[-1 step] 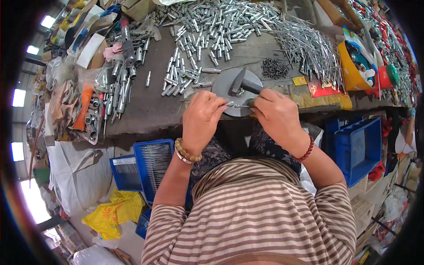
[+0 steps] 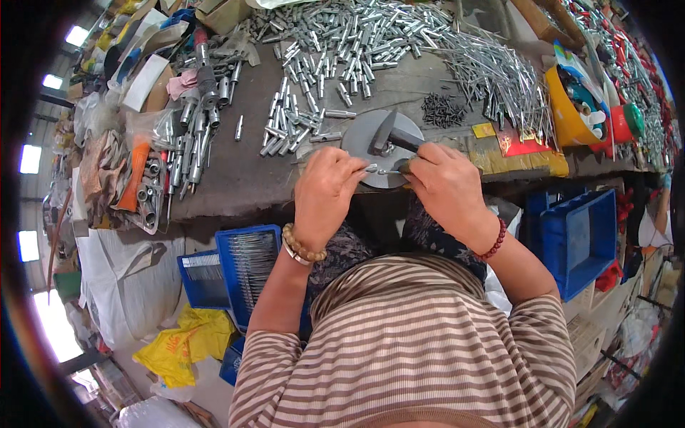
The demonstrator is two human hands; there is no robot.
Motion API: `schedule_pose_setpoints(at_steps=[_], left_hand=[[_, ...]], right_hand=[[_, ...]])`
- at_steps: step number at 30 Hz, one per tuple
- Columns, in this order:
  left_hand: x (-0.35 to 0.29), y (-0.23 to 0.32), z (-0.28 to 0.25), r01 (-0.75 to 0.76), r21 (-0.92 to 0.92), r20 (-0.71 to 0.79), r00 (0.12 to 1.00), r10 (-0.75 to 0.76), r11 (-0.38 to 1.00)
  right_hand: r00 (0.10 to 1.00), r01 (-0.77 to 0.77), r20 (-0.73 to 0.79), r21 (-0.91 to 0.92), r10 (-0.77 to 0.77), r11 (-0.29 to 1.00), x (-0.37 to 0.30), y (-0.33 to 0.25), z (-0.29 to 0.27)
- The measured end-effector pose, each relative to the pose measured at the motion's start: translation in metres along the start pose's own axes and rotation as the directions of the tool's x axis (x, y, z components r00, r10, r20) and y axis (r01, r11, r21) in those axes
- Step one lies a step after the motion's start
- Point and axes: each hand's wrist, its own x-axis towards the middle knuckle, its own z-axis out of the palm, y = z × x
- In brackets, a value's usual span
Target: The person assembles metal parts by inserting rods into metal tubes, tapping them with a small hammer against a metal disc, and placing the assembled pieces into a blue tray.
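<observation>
My left hand (image 2: 328, 182) is closed, its fingertips pinching a small shiny metal sleeve (image 2: 372, 168). Opposite it, my right hand (image 2: 449, 182) closes on a thin metal rod (image 2: 391, 172), whose end points at the sleeve. A narrow gap seems to lie between the two pieces. Both hands are over the near edge of a round grey metal plate (image 2: 357, 132). On that plate rests a hammer (image 2: 384, 132); its dark handle runs right, partly behind my right fingers. Farther off lie many loose silver metal sleeves (image 2: 349, 53).
Thin rods (image 2: 499, 78) and small black screws (image 2: 444, 110) are heaped at the right, by a yellow container (image 2: 571, 114). Sockets and tools (image 2: 196, 135) crowd the left. Blue bins stand below the bench, one holding rods (image 2: 248, 267), another (image 2: 581, 242) at the right.
</observation>
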Motion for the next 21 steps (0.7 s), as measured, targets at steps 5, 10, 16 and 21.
schedule_pose_setpoints(at_steps=[5, 10, 16, 21], left_hand=[[-0.003, 0.002, 0.0, 0.011, -0.011, -0.009, 1.0, -0.011, 1.0], [-0.003, 0.003, 0.001, 0.016, -0.011, -0.004, 1.0, -0.016, 1.0], [-0.001, 0.005, 0.004, 0.006, -0.042, 0.011, 1.0, -0.006, 0.999], [-0.004, 0.007, 0.004, 0.026, -0.083, 0.014, 1.0, -0.025, 0.996]], right_hand=[[0.998, 0.047, -0.034, -0.01, -0.047, 0.999, 0.001, 0.007, 0.004], [0.999, 0.043, 0.0, 0.047, -0.043, 0.998, 0.005, 0.01, 0.004], [0.998, 0.053, 0.024, 0.096, -0.056, 0.994, 0.008, 0.016, 0.006], [0.996, 0.085, 0.023, 0.029, -0.085, 0.996, 0.003, 0.012, 0.008]])
